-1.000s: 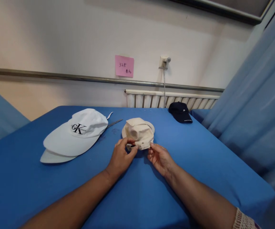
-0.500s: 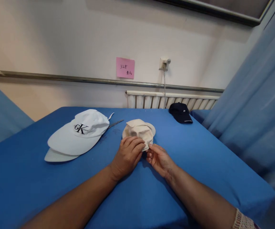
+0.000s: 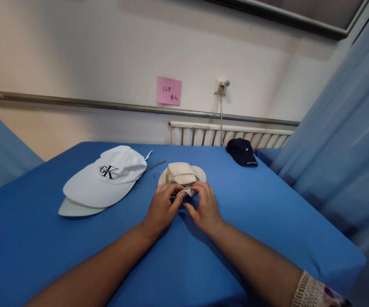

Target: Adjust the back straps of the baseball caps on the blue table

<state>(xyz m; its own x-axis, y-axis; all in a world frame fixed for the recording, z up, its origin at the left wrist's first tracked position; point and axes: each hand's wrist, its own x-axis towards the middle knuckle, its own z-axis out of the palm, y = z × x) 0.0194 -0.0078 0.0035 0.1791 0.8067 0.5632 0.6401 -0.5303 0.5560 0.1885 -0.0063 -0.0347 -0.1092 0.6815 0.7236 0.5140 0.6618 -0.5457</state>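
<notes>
A beige cap [image 3: 181,171] sits in the middle of the blue-covered table, its brim toward the far side and its near edge toward me. My left hand [image 3: 163,207] is closed on the cap's near left edge, thumb and fingers pinching the strap part. My right hand [image 3: 204,209] grips the near right edge, fingers on top and thumb below, a little apart. Between the two hands a strap or band [image 3: 186,192] of the cap shows. The fingers hide part of the cap's near edge.
Stacked white caps [image 3: 104,181] with black letters lie on the left, straps trailing behind. A dark navy cap [image 3: 242,151] rests at the far right edge of the blue table cover [image 3: 267,221]. Beyond are a radiator [image 3: 200,135], a rail, a pink note [image 3: 169,91] and a blue curtain [image 3: 334,136].
My right hand has turned over from palm up to fingers on top of the cap's edge. My left hand has shifted left and down, and the beige cap has tilted and moved slightly left.
</notes>
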